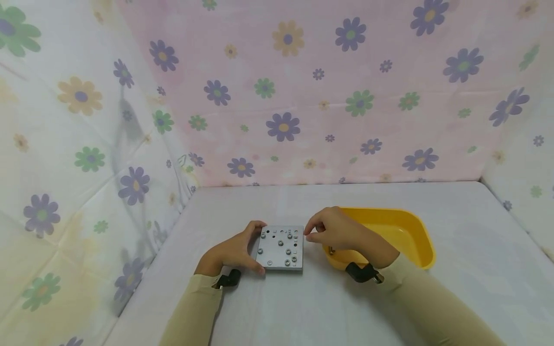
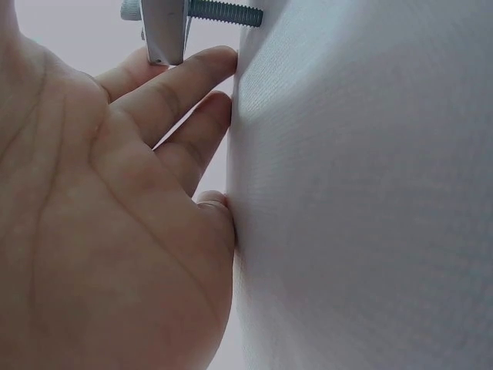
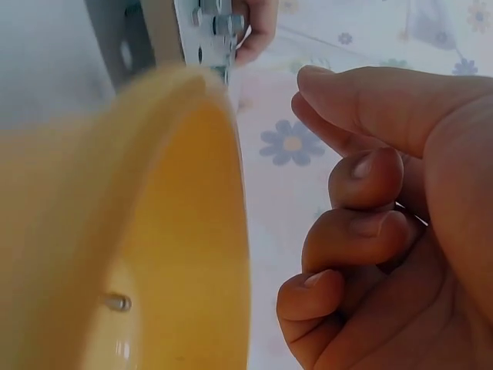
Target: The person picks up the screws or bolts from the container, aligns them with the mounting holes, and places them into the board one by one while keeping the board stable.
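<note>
A square silver metal plate (image 1: pixel 277 247) with holes carries several socket-head bolts; a threaded bolt shank (image 2: pixel 226 11) sticks out beneath it in the left wrist view. My left hand (image 1: pixel 235 251) grips the plate at its left side, thumb at the near corner and fingers at the far one. Just off the plate's right edge is my right hand (image 1: pixel 337 230), thumb and index tips close together, other fingers curled. No object shows in it in the right wrist view. Beside it stands a yellow tray (image 1: pixel 426 240), with a small bolt (image 3: pixel 117 302) inside.
A white cloth covers the table (image 1: pixel 277 307). Flower-printed curtains (image 1: pixel 281 96) rise behind and on both sides. The tray's near-left rim lies under my right forearm.
</note>
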Tool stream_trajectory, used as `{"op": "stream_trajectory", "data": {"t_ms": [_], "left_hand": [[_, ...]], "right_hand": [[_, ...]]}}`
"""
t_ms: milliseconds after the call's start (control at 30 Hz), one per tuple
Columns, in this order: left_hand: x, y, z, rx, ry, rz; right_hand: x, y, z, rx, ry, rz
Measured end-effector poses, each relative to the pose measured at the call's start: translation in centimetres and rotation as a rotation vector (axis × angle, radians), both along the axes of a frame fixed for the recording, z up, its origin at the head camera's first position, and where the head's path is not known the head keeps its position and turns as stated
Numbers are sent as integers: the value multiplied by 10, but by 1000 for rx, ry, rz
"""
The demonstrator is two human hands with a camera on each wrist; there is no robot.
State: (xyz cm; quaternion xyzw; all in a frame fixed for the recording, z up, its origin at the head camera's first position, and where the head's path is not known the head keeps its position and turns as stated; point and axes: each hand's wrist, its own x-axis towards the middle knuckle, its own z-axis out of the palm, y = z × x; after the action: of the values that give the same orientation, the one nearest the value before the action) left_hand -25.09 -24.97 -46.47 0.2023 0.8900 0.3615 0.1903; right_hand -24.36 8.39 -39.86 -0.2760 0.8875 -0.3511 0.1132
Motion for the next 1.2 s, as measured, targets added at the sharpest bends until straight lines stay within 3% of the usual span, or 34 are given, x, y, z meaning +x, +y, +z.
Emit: {"op": "stream_trajectory", "data": {"t_ms": [700, 1200], "left_hand": [[-1, -2, -2, 10, 4, -22], [0, -1, -1, 7, -1, -9]], "right_hand": [[-12, 40, 7, 37, 62, -36], [-23, 62, 0, 81, 3, -69]]}}
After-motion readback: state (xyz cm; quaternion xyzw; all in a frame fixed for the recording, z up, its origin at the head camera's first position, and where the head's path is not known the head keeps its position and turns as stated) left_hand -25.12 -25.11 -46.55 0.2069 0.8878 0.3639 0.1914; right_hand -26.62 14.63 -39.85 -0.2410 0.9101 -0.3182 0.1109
